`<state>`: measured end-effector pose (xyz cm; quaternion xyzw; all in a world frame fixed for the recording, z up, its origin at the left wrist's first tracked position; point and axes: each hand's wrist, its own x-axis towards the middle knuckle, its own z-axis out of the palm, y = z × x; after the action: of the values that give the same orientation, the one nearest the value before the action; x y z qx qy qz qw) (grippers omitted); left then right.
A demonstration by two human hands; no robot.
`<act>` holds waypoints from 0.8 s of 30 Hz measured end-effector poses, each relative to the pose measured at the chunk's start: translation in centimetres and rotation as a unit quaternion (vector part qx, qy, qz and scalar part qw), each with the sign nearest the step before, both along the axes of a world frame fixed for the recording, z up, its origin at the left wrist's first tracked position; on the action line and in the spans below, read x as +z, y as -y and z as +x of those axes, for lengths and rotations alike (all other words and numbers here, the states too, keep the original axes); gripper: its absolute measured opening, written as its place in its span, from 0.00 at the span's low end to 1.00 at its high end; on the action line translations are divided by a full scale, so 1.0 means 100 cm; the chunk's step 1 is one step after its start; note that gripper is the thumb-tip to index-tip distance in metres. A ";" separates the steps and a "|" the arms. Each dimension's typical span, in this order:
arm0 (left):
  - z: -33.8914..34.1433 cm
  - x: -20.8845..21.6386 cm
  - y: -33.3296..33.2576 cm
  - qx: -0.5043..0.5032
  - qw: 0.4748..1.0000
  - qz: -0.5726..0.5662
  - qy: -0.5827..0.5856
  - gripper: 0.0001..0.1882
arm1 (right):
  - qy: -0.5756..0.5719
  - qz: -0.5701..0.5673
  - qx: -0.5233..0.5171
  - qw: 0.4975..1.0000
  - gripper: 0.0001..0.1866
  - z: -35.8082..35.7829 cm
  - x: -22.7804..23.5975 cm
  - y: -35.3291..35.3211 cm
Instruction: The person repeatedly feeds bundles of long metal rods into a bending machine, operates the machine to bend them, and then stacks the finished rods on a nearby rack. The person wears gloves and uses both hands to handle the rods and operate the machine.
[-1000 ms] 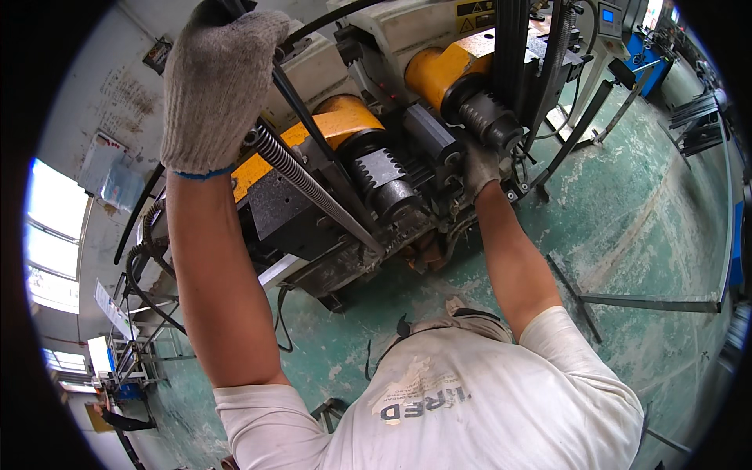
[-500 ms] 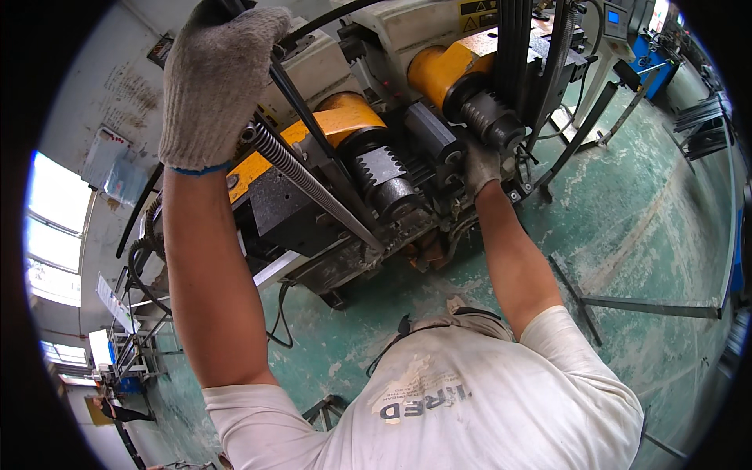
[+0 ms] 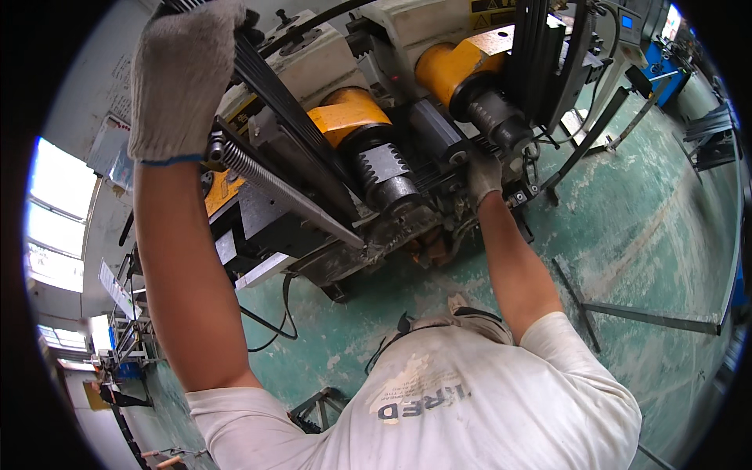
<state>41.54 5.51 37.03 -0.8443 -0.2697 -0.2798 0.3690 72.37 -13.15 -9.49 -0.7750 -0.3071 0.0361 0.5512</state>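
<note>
My left hand, in a grey knit glove with a blue cuff, is raised at the upper left. Its fingers close round the top of a bundle of long dark metal bars. These slant down to the right, toward a ridged steel roller below a yellow housing. A coil spring on a rod runs beneath them. My right hand, also gloved, reaches into the machine beside a dark block and below a second ridged roller. Its fingers are hidden among the parts.
More dark upright bars stand at the machine's right side. A control box with a small blue screen is farther right. A metal frame bar lies over the green floor. A black cable hangs below the machine.
My left hand has shifted left, and the upper ends of the bars have swung left with it. My right hand stays at nearly the same spot. The view has tilted slightly.
</note>
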 end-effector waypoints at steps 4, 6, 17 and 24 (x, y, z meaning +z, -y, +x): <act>-0.027 -0.004 -0.024 -0.266 0.947 -0.181 0.023 0.14 | -0.064 0.038 0.000 0.997 0.19 -0.008 -0.012 -0.003; -0.028 -0.003 -0.020 -0.237 0.966 -0.096 -0.032 0.16 | -0.065 0.052 -0.006 0.996 0.16 -0.004 -0.015 -0.005; -0.043 0.004 -0.007 -0.228 0.959 -0.161 -0.048 0.19 | -0.244 0.218 0.048 0.944 0.16 -0.018 0.001 -0.006; -0.060 0.012 0.004 -0.210 0.949 -0.220 -0.077 0.19 | -0.366 0.262 0.046 0.892 0.16 -0.031 0.022 -0.002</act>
<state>35.53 5.11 38.22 -0.9611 -0.1120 -0.2185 0.1263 69.23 -12.99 -7.30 -0.5193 -0.1171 0.2605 0.8054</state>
